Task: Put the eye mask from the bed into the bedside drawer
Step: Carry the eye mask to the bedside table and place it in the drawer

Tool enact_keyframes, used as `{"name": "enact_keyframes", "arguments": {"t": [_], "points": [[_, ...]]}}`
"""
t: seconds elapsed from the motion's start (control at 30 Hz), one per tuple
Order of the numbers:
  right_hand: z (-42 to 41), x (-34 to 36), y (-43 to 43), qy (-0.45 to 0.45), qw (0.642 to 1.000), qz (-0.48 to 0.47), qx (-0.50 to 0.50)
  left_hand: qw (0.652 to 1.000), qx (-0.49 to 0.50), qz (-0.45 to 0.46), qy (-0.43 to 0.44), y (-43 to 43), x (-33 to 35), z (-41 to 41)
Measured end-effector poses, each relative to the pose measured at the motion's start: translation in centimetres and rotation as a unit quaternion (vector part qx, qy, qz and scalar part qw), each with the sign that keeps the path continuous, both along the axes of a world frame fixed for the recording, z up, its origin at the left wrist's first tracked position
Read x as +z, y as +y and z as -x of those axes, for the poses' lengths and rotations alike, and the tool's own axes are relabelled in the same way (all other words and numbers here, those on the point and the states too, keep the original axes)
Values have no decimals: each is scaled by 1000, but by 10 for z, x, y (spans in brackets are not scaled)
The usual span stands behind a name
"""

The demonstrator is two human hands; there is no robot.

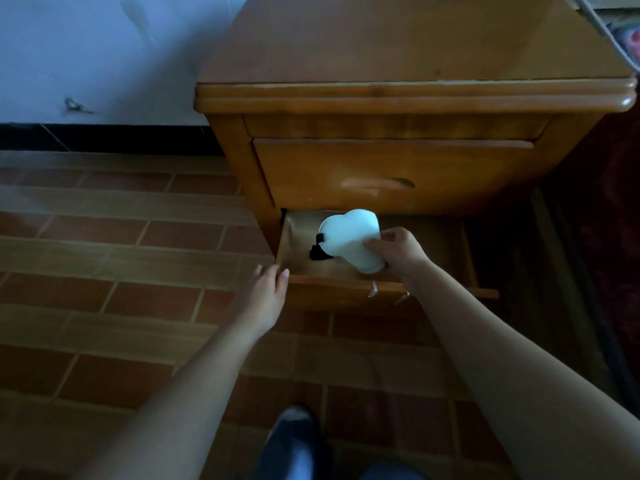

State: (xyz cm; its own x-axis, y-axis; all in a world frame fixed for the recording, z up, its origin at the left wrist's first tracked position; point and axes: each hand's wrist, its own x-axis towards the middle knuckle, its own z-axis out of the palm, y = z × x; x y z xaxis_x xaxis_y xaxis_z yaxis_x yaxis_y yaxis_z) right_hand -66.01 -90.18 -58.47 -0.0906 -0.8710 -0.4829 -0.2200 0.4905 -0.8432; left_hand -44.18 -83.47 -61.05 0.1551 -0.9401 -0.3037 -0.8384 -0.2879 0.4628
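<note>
A pale white eye mask (348, 237) with a black strap at its left end hangs inside the open lower drawer (446, 244) of the wooden bedside cabinet (398, 46). My right hand (398, 251) pinches the mask's right end, just above the drawer's front edge. My left hand (268, 289) rests on the drawer's front left corner, fingers curled over the rim. I cannot tell whether the mask touches the drawer's bottom.
The upper drawer (381, 168) is closed, its wooden handle above the mask. Brown brick-pattern floor tiles (121, 271) spread to the left. A white wall with a black skirting stands behind. My shoe (294, 441) is below the drawer. Bedding shows at top right.
</note>
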Motion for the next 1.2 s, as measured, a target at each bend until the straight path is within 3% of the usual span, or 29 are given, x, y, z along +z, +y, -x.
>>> {"name": "enact_keyframes", "arguments": {"t": [0.3, 0.63, 0.97, 1.2], "points": [[-13, -41, -29, 95, 993, -67, 11, 999, 18, 25, 32, -1, -12, -1], [-18, -47, -26, 71, 996, 15, 47, 1000, 17, 26, 8, 0, -10, 0], [-21, -34, -17, 145, 968, 124, 165, 998, 21, 38, 38, 2, -10, -1], [-15, -28, -7, 202, 952, 145, 178, 997, 22, 50, 49, 2, -7, -2]]}}
